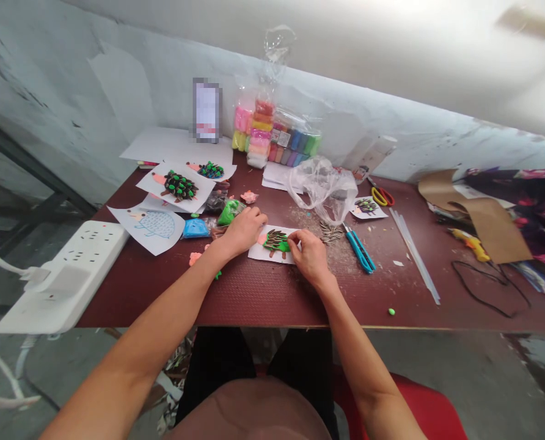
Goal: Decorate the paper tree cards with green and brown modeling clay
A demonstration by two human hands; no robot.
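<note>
Hedgehog card: lies flat on the desk (263, 305) between the two hands, near the front edge; a white card (258, 252) bearing a hedgehog figure (277, 242) with a green body and brown slivers laid over it.
Which way it points: the figure's pink snout end faces left, toward the left hand (247, 227); its rounded green rear faces right, toward the right hand (310, 255).
Long axis: the figure runs left to right, roughly along the desk's front edge; its brown feet point toward the person.
Left grip: fingers bent down at the card's upper left corner, just beside the snout; I cannot tell whether they pinch anything.
Right grip: narrow, thumb and forefinger drawn close together at the green rear; whether a sliver sits between them is hidden.
Slivers: a loose pile (331, 233) to the right of the right hand.
Blue-handled tool: (360, 249) beyond the pile, lying aslant, its handle end nearer the person.
Green clay bag: (229, 211) just behind the left hand, with a blue packet (196, 228) to its left.
Finished-looking hedgehog: (179, 185) on a card at the back left, dark with green dabs, its snout pointing left and away.
Small hedgehog card: (368, 208) at the right, near red-and-yellow scissors (382, 196).
</note>
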